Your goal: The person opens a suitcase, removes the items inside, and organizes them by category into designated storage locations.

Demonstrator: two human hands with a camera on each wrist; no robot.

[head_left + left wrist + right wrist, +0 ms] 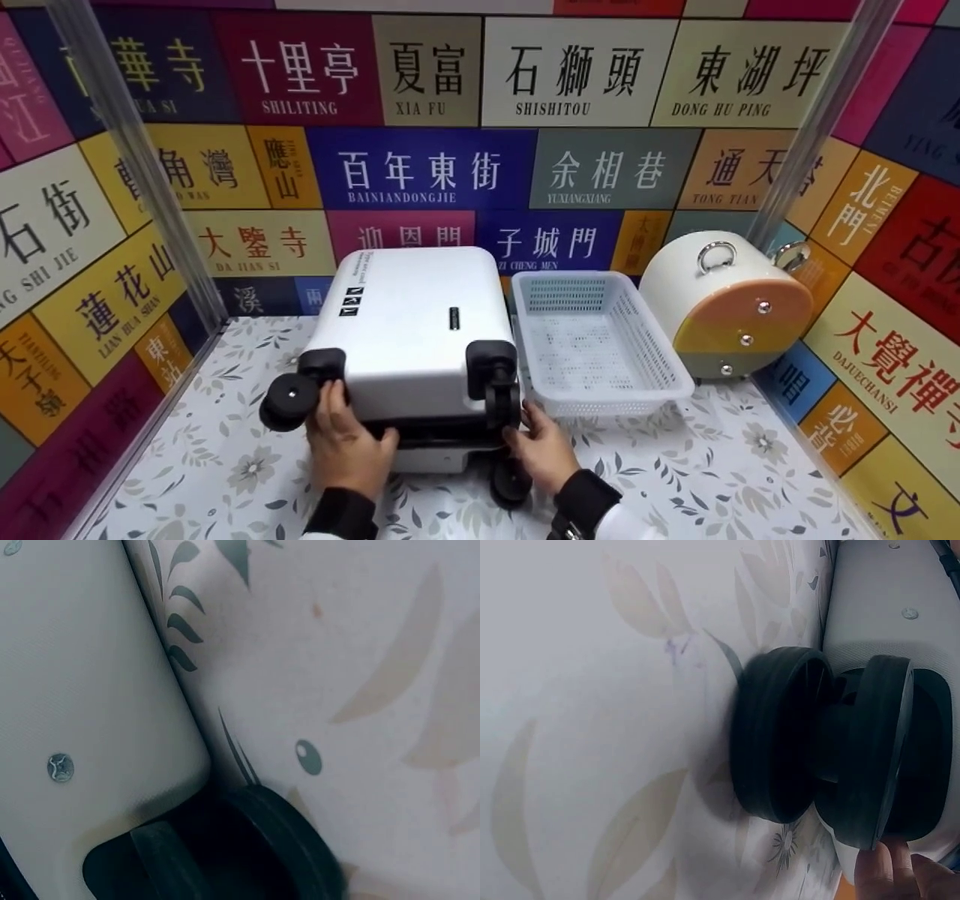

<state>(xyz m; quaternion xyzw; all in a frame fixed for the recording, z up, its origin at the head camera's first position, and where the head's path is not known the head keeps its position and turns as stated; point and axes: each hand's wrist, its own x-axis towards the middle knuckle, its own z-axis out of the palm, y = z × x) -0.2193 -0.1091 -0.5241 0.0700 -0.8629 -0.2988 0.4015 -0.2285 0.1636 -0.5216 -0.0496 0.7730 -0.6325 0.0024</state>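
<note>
A small white suitcase [420,315] lies flat on the table, its wheeled end towards me and a dark gap between upper and lower shells. My left hand [346,446] holds the near left corner, fingers up by the black wheel [291,401] and thumb at the gap. My right hand [546,448] grips the near right corner beside the wheels, thumb inward. In the right wrist view, fingertips [892,870] show below a black double wheel [776,735]. The left wrist view has the white shell [90,690] and part of a wheel [285,840], without the hand.
Right of the suitcase stands a white plastic basket [679,386] with slotted walls. Beyond it is a rounded cream box [675,270] with a striped front, silver knobs and ring handles. The table [247,480] has a leaf-patterned cover, and panels of street-sign print [420,169] enclose it.
</note>
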